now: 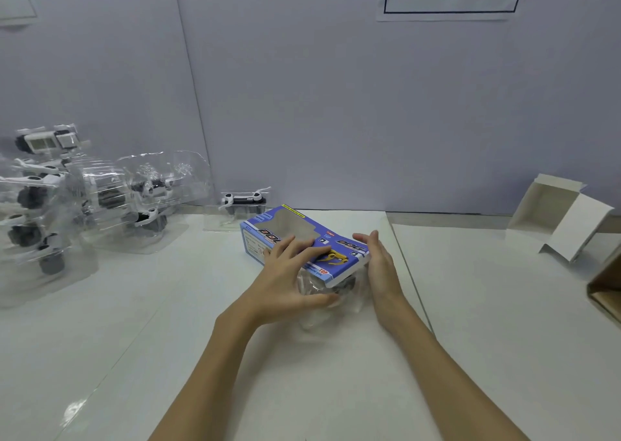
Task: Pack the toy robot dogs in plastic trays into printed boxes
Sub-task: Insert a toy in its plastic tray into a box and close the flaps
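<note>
White table [336,390]: open surface from 5 through 8 o'clock of the blue printed box [304,239], either side of the forearms.
Obstacles: heap of clear plastic trays with toy robot dogs [84,198] at 9 o'clock, well apart; single trayed dog [243,203] at 11 o'clock, just beside the box; open white carton [564,219] and brown cardboard box [605,289] at 3 o'clock; wall [302,88] closes 12 o'clock.

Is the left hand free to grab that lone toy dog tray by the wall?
Probably not yet: the left hand holds the blue box, though the way to the lone tray looks clear.
</note>
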